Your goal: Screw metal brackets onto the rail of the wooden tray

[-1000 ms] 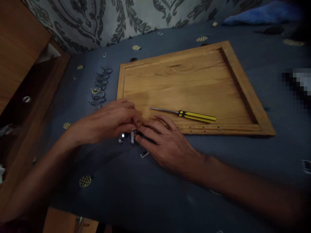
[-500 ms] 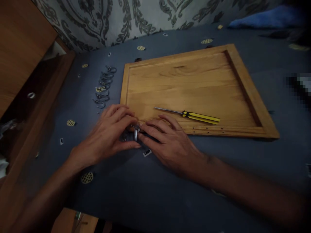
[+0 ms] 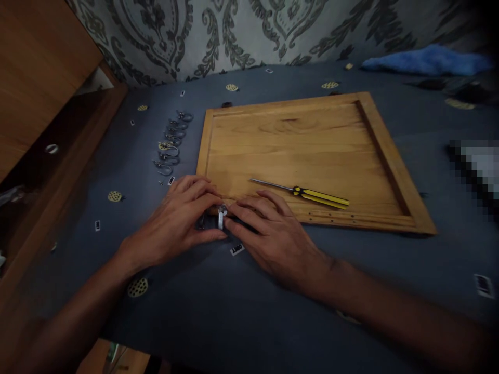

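Observation:
A small silver metal hook (image 3: 221,218) sits against the near left edge of a framed wooden board (image 3: 288,145). My left hand (image 3: 175,221) curls around it from the left, forefinger at its top and thumb at its lower end. From the right, my right hand (image 3: 273,231) has its fingertips against the same hook, its other fingers bent over the board's edge. What lies under my fingertips is partly hidden. A screwdriver (image 3: 300,192) with a yellow and black handle lies on the board just beyond my right hand.
Several metal hooks (image 3: 168,153) lie in a row on the dark patterned tablecloth (image 3: 253,306), left of the board. Small dark holes line the board's near edge. A blue cloth (image 3: 427,61) lies at the back right. A wooden cabinet (image 3: 42,67) stands on the left.
The camera view has shifted slightly, so the board and hooks appear lower. Both hands keep nearly the same hold at the hook. The screwdriver stays in its place on the board.

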`<state>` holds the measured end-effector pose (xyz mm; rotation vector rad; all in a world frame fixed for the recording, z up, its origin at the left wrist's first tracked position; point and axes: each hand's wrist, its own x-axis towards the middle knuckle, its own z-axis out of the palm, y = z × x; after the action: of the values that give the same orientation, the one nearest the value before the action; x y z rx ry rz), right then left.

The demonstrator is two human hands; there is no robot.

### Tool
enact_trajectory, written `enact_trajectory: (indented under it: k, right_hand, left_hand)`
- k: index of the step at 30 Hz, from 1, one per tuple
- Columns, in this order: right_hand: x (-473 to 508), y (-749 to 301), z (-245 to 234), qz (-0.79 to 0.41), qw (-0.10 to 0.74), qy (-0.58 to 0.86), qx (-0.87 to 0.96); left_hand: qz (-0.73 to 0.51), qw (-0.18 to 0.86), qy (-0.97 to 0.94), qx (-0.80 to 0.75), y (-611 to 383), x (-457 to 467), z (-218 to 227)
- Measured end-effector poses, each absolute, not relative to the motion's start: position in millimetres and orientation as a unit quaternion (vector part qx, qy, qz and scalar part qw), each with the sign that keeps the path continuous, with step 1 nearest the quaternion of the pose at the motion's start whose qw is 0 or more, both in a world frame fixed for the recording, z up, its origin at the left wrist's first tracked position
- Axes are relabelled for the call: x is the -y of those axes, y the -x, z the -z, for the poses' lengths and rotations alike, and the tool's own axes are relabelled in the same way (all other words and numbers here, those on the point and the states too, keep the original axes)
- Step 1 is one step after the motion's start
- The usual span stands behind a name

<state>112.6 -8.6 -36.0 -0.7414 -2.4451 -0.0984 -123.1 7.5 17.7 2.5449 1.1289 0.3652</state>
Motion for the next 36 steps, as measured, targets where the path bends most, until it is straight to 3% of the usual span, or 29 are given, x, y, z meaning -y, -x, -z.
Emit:
enact_trajectory:
  k: [20, 25, 31, 36]
  right_hand:
    - [10.7, -109.0, 34.7, 0.017, 0.292, 0.286, 0.913]
    - [0.4, -135.1, 21.2, 0.061, 0.308, 0.278, 0.908]
    - [-11.3, -204.1, 19.5, 0.101, 0.23, 0.441, 0.861]
    - [-18.8, -230.4, 22.9, 0.019, 0.237, 0.474, 0.848]
  left_hand:
    - [-0.16, 0.169, -0.888, -0.397, 123.9, -13.5, -10.3]
    - [-0.159, 0.171, -0.889, -0.393, 125.0, -15.3, -9.4]
    - [-0.146, 0.177, -0.888, -0.399, 124.9, -15.8, -11.3]
    - [-0.149, 0.18, -0.891, -0.39, 125.8, -17.3, -11.3]
